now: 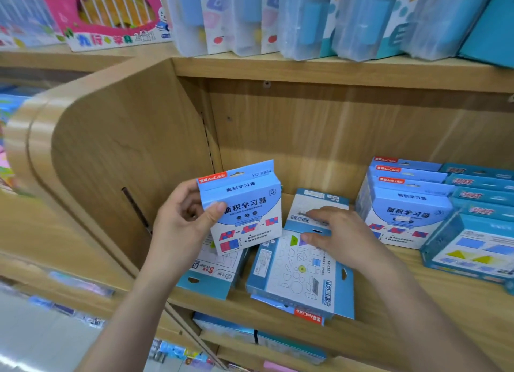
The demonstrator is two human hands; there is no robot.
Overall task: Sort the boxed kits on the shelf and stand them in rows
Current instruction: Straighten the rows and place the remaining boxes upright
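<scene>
1. Left hand (185, 218): fingers clamped on one upright light-blue box (244, 207), thumb on its front, held clear above the shelf (389, 310). Risk: the grip sits on one edge only; the box could pivot out and drop onto the loose boxes below.
2. Right hand (331, 232): fingers spread and pressed flat on a box lying face down (314, 207) at the back; not closed round it. Risk: a drag rather than a lift could shove neighbouring boxes about.
3. Flat box with shape outlines (300, 274): lies near the front of the shelf, its lower end over the shelf lip. Risk: a nudge from either wrist could tip it to the floor.
4. Second flat box (214, 271): partly under the held box, also near the lip. Same hazard.
5. Standing row (403, 202): matching light-blue boxes, upright, on the right, touching darker blue boxes (478, 227). Risk: pushing the held box in hard could topple the row like dominoes, or it could be filed with the wrong kind.
</scene>
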